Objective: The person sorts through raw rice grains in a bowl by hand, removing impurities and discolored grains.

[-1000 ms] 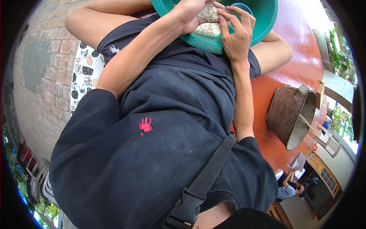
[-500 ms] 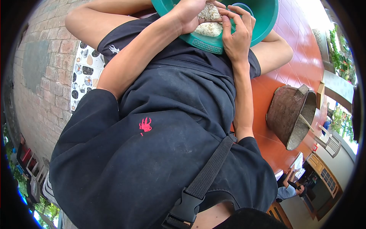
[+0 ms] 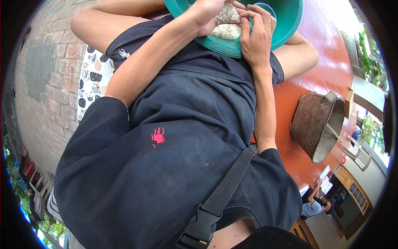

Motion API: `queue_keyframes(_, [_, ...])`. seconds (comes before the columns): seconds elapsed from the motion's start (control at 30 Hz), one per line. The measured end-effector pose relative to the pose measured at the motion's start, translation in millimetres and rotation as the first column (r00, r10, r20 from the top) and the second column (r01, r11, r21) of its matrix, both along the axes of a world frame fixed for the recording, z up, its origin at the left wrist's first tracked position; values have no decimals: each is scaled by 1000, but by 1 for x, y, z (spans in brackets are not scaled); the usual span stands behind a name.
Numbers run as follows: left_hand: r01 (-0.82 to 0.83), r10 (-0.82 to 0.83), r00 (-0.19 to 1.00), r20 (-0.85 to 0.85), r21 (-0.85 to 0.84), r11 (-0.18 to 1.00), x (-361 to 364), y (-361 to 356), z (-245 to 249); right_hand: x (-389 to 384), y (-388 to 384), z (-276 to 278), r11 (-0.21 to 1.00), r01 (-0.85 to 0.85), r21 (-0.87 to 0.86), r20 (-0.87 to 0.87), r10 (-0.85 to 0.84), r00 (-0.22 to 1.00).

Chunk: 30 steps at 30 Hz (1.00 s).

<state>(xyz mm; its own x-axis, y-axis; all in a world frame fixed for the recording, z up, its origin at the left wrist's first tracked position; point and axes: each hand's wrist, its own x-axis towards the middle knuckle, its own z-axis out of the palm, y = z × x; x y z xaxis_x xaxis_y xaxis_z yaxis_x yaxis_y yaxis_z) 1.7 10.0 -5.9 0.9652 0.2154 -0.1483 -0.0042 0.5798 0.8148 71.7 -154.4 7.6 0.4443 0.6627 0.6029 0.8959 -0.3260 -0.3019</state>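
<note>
A green plastic basin rests on my lap at the top of the view, with white rice lying inside it. My left hand is cupped palm up over the basin and holds a small heap of rice. From the other side, my right hand reaches over the rim. Its thumb and fingers are bent close together at the edge of the heap, by the left fingertips. Whether a grain is between them is too small to tell. A blue-rimmed round object shows partly behind the right fingers.
I sit cross-legged beside pebble-patterned tiles and brick paving. On the red tiled floor to the right stands a large brown tub with a stick in it. Farther off are a chair and another person holding papers.
My right hand has shifted very slightly to the left, its fingers still at the rice. The left hand stays in place. The papers by the other person have moved.
</note>
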Motion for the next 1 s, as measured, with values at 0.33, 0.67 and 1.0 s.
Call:
queue_keyframes(0.33, [33, -69, 993, -96, -330, 943, 7, -5, 13, 5, -3, -4, 989, -38, 146, -85, 51, 995])
queue_keyframes(0.67, [-4, -59, 978, -201, -298, 954, 2, -7, 37, 9, -6, -7, 934, 220, 280, -154, -183, 971])
queue_keyframes(1.0, [-29, -11, 992, -122, -320, 947, 8, -3, 7, 3, 0, -5, 988, 39, 151, 32, -45, 998])
